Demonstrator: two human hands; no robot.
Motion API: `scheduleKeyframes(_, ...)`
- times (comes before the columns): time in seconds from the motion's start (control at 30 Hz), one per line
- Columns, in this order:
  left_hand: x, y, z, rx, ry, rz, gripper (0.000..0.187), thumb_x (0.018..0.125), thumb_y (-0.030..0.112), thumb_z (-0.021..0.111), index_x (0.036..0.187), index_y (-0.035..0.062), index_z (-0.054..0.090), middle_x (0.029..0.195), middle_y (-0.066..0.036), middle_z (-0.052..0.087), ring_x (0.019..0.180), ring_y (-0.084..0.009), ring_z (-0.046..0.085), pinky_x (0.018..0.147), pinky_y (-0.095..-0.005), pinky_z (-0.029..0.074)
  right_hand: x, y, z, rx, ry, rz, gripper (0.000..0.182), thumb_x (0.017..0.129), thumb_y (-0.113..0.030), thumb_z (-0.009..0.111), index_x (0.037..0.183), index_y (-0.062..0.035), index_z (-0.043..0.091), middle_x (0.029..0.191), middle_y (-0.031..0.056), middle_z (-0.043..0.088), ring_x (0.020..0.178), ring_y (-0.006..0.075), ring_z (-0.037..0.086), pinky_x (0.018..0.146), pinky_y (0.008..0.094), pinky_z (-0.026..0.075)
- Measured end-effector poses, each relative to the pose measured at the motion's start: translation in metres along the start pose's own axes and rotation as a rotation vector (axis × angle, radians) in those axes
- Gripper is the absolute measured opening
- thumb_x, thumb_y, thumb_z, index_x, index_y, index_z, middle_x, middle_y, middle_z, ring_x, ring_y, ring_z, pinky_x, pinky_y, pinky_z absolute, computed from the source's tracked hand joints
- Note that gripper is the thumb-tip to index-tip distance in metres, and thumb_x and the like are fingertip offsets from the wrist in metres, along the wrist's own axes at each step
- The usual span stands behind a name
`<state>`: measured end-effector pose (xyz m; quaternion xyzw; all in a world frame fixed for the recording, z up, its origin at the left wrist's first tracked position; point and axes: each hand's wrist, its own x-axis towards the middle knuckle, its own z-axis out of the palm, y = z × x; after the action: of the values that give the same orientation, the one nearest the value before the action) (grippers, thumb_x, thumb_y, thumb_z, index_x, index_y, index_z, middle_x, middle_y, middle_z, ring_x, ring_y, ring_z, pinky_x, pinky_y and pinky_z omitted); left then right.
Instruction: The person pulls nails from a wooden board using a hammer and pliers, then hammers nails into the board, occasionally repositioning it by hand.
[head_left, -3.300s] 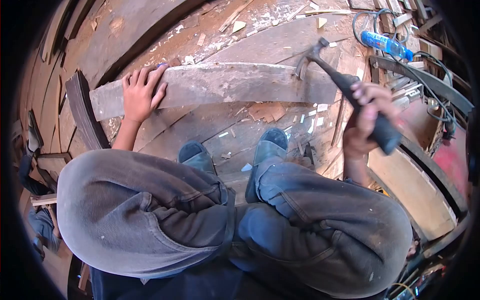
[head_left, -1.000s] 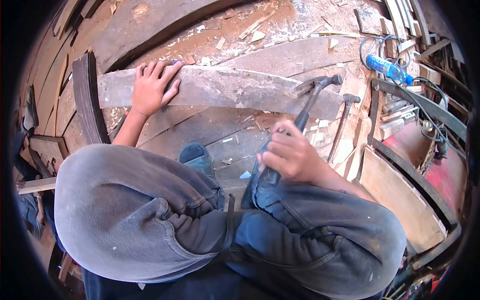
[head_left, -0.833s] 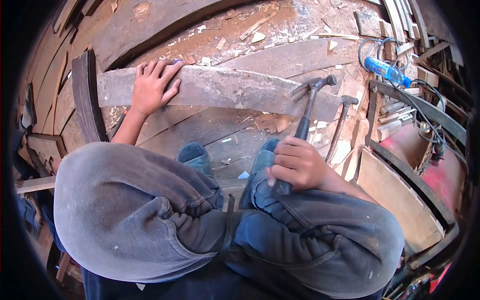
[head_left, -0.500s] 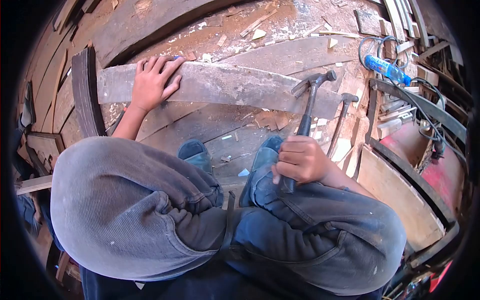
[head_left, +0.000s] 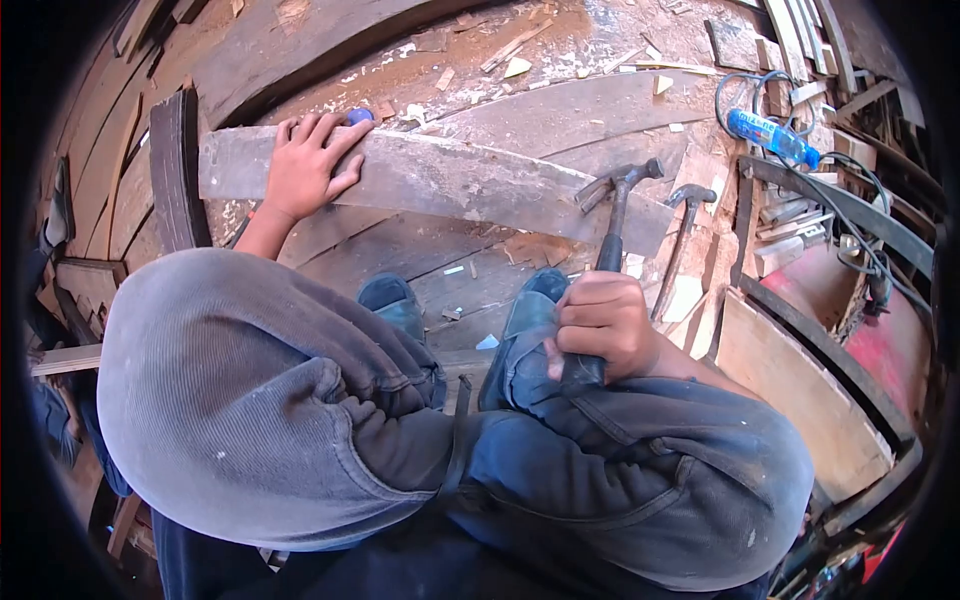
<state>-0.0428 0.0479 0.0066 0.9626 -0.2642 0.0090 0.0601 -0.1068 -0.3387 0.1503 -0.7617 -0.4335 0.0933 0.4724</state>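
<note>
A long, weathered wooden board point(head_left: 440, 175) lies across the floor in front of my feet. Near its left end, my left hand point(head_left: 305, 170) grips it, fingers curled over the far edge and thumb on the upper face. A round blue cap point(head_left: 359, 117) shows just beyond those fingertips. My right hand point(head_left: 603, 325) is wrapped around the dark handle of a claw hammer point(head_left: 614, 215), held above my right knee. The hammer's head points away from me and overlaps the board's right part in this view. Beside it lies a second hammer point(head_left: 684, 235) with a rusty handle.
Wood chips and offcuts point(head_left: 517, 67) litter the planks. At the right are a blue-labelled bottle point(head_left: 775, 138), black cables point(head_left: 850, 225), stacked wood pieces and a pale plywood panel point(head_left: 790, 385). A dark upright timber point(head_left: 175, 170) stands at the board's left end.
The hammer in my right hand has shifted slightly left and its head has dipped a little. The board's right end has moved slightly toward me. My left hand keeps its place on the board.
</note>
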Motion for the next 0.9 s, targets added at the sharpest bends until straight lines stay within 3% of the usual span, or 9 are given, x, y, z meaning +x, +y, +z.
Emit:
scheduleKeyframes(0.17, 0.001, 0.002, 0.0, 0.012, 0.009, 0.009, 0.048, 0.089, 0.032, 0.062, 0.136, 0.0227, 0.059, 0.12, -0.008, 0.06, 0.113, -0.0275, 0.054, 0.099, -0.0448, 0.037, -0.004, -0.001, 0.009, -0.048, -0.019, -0.011, 0.026, 0.062, -0.027, 0.079, 0.063, -0.0113, 0.059, 0.061, -0.0007, 0.054, 0.059, 0.019, 0.058, 0.054, 0.0338, 0.045)
scheduleKeyframes(0.27, 0.002, -0.001, 0.004, -0.037, 0.008, -0.012, 0.046, 0.088, 0.035, 0.063, 0.133, 0.0255, 0.062, 0.114, -0.007, 0.062, 0.11, -0.0262, 0.056, 0.097, -0.0442, 0.038, -0.002, 0.009, -0.037, 0.094, 0.055, 0.065, 0.027, 0.061, -0.019, 0.079, 0.058, -0.0106, 0.054, 0.059, 0.001, 0.052, 0.055, 0.0204, 0.056, 0.054, 0.0338, 0.044)
scheduleKeyframes(0.3, -0.002, 0.0, 0.005, -0.037, -0.002, -0.018, 0.045, 0.088, 0.035, 0.063, 0.133, 0.0253, 0.063, 0.114, -0.007, 0.062, 0.11, -0.0263, 0.056, 0.097, -0.0442, 0.039, 0.001, 0.012, -0.039, 0.029, 0.122, 0.071, 0.026, 0.058, -0.01, 0.076, 0.056, -0.0099, 0.05, 0.056, 0.0025, 0.049, 0.051, 0.0213, 0.054, 0.053, 0.0337, 0.043)
scheduleKeyframes(0.4, 0.002, -0.003, 0.004, -0.024, 0.016, -0.014, 0.045, 0.088, 0.035, 0.064, 0.132, 0.0249, 0.063, 0.113, -0.008, 0.062, 0.108, -0.0265, 0.056, 0.095, -0.0444, 0.039, 0.011, 0.013, -0.026, 0.065, 0.209, 0.035, 0.025, 0.054, -0.006, 0.073, 0.056, -0.0089, 0.048, 0.054, 0.0042, 0.046, 0.05, 0.0225, 0.053, 0.051, 0.0337, 0.042)
scheduleKeyframes(0.5, 0.006, -0.002, 0.002, -0.009, 0.06, 0.015, 0.045, 0.088, 0.035, 0.065, 0.131, 0.0249, 0.064, 0.113, -0.008, 0.062, 0.107, -0.0264, 0.056, 0.094, -0.0447, 0.039, 0.006, 0.015, -0.039, 0.142, 0.088, 0.006, 0.02, 0.067, -0.01, 0.073, 0.056, -0.0122, 0.057, 0.056, 0.0003, 0.055, 0.053, 0.0188, 0.057, 0.054, 0.0319, 0.047)
scheduleKeyframes(0.6, -0.007, 0.002, 0.001, -0.018, 0.048, 0.002, 0.045, 0.088, 0.034, 0.064, 0.131, 0.0232, 0.064, 0.114, -0.008, 0.061, 0.108, -0.0271, 0.056, 0.095, -0.0447, 0.039, -0.014, 0.04, -0.111, 0.406, 0.722, 0.334, 0.033, 0.09, -0.023, 0.052, 0.06, -0.0105, 0.046, 0.052, -0.0001, 0.04, 0.055, 0.0162, 0.04, 0.064, 0.0341, 0.041)
scheduleKeyframes(0.63, -0.005, 0.001, 0.0, -0.027, 0.038, 0.002, 0.045, 0.088, 0.032, 0.064, 0.132, 0.0212, 0.063, 0.115, -0.009, 0.061, 0.108, -0.0278, 0.056, 0.097, -0.0447, 0.038, -0.018, 0.038, -0.111, 0.39, 0.721, 0.299, 0.033, 0.088, -0.02, 0.053, 0.059, -0.0125, 0.04, 0.05, -0.002, 0.034, 0.051, 0.0138, 0.031, 0.062, 0.033, 0.038)
scheduleKeyframes(0.77, -0.001, -0.001, 0.003, -0.042, 0.024, -0.006, 0.045, 0.087, 0.033, 0.064, 0.131, 0.0231, 0.064, 0.114, -0.009, 0.061, 0.109, -0.0269, 0.056, 0.096, -0.0442, 0.038, 0.001, 0.01, -0.077, 0.161, 0.364, 0.155, 0.029, 0.082, -0.013, 0.062, 0.057, -0.0042, 0.051, 0.053, 0.0064, 0.052, 0.046, 0.0193, 0.05, 0.057, 0.0389, 0.048)
scheduleKeyframes(0.9, 0.001, 0.0, 0.003, -0.042, 0.04, -0.002, 0.045, 0.087, 0.033, 0.064, 0.131, 0.0234, 0.064, 0.114, -0.009, 0.061, 0.109, -0.0266, 0.055, 0.095, -0.0442, 0.038, 0.003, 0.004, -0.067, 0.009, 0.293, 0.132, 0.024, 0.082, -0.002, 0.064, 0.061, -0.0003, 0.052, 0.055, 0.0077, 0.053, 0.047, 0.0215, 0.051, 0.052, 0.0373, 0.048)
